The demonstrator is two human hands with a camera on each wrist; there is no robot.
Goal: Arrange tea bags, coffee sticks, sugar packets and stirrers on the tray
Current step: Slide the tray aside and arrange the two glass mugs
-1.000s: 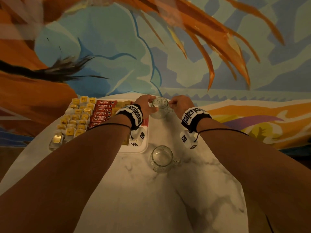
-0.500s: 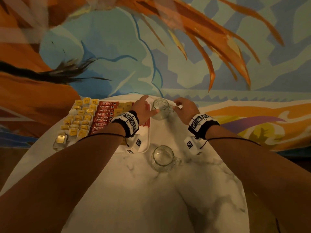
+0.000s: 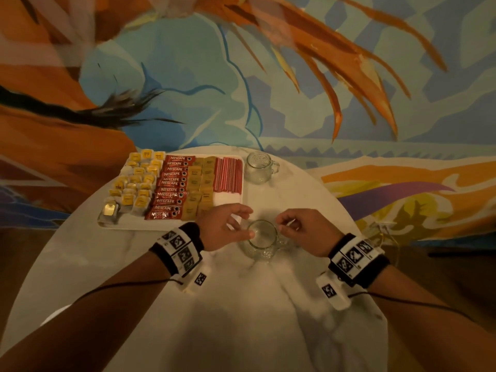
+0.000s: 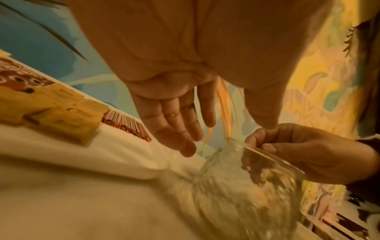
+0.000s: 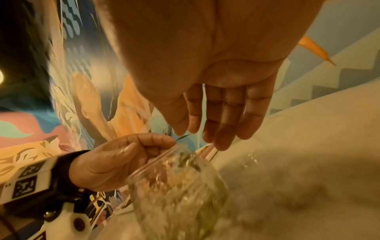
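A white tray [image 3: 226, 198] holds yellow tea bags [image 3: 134, 183], red coffee sticks [image 3: 171, 189], tan sugar packets [image 3: 200, 186] and red stirrers [image 3: 228, 174] in neat columns. In front of its near right corner stands a clear glass mug [image 3: 261, 244]. My left hand [image 3: 245, 222] is at the mug's left side, fingers loosely curled, thumb at the rim. On the other side, by the rim and handle, my right hand [image 3: 284, 225] has its fingers bent. Both wrist views show the mug [image 4: 236, 186] [image 5: 176, 186] blurred under relaxed fingers, and no firm grip shows.
A second glass mug [image 3: 259, 167] stands at the tray's far right corner, near the table's back edge. The round white marble table [image 3: 241, 304] drops off on both sides. A painted mural wall rises right behind it.
Both hands have left the far mug and drawn back toward me to the near mug. The far mug stays beside the tray.
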